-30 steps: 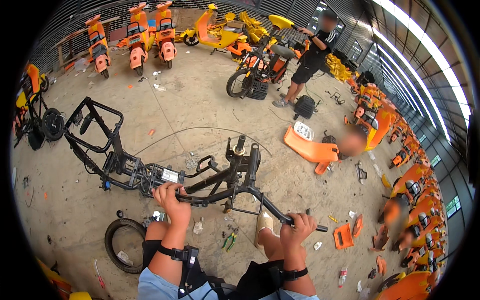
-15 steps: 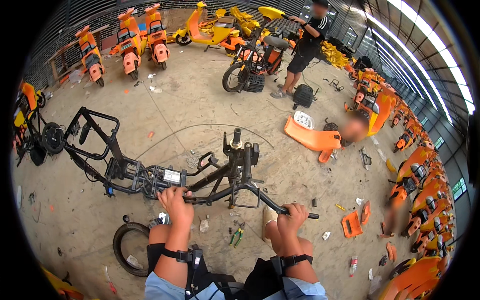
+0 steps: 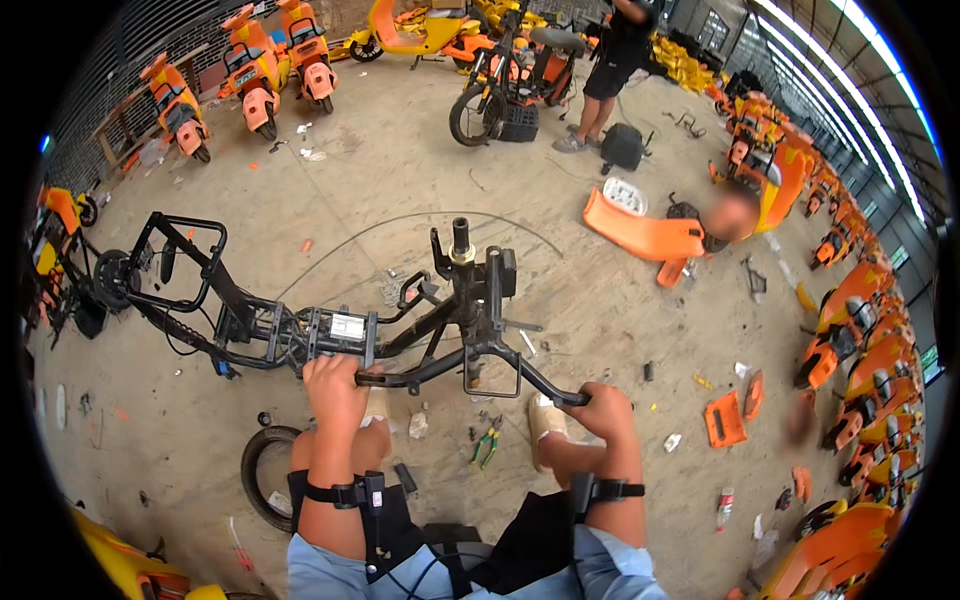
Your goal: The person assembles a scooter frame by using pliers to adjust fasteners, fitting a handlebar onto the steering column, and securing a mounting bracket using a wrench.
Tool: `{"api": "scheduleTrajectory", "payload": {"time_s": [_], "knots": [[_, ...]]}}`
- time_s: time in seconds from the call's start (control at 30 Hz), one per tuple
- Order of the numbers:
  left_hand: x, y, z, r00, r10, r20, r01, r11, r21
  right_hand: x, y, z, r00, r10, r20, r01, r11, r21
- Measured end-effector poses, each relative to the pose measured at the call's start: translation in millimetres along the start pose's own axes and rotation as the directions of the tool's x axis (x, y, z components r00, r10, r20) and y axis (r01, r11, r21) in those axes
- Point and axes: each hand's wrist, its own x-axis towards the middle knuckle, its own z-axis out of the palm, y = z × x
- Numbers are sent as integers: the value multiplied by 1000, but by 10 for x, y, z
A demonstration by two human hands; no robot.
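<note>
A stripped black scooter frame (image 3: pixel 235 300) stretches across the floor before me, its rear rack at the left and its steering column (image 3: pixel 480 310) at the right. From that column a bent black handlebar (image 3: pixel 425 374) reaches toward me. My left hand (image 3: pixel 335 388) is closed around the bar's left end, close to the frame's middle section. Around the other end, my right hand (image 3: pixel 606 412) is wrapped, hiding the tip. A bare threaded tube (image 3: pixel 461 240) sticks up beside the column. Both forearms wear black straps.
Green-handled pliers (image 3: pixel 487 442) and a loose tyre (image 3: pixel 262 480) lie near my feet. An orange body panel (image 3: pixel 640 228) rests further right. Orange scooters (image 3: pixel 865 390) line the right side. A person in black (image 3: pixel 610 70) stands at the back beside a partly stripped scooter (image 3: pixel 515 90).
The view has shifted, with the background sliding up. My right hand has moved outward along the handlebar, covering the tip that stuck out before. My left hand keeps its hold.
</note>
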Motion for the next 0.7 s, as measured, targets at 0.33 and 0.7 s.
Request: {"api": "scheduleTrajectory", "payload": {"time_s": [0.33, 0.7], "knots": [[-8, -56, 269, 997, -53, 58, 51, 998, 30, 198, 69, 239, 807, -254, -534, 231, 967, -112], [-52, 78, 307, 932, -75, 354, 104, 993, -64, 284, 130, 296, 770, -272, -577, 229, 962, -149]]}}
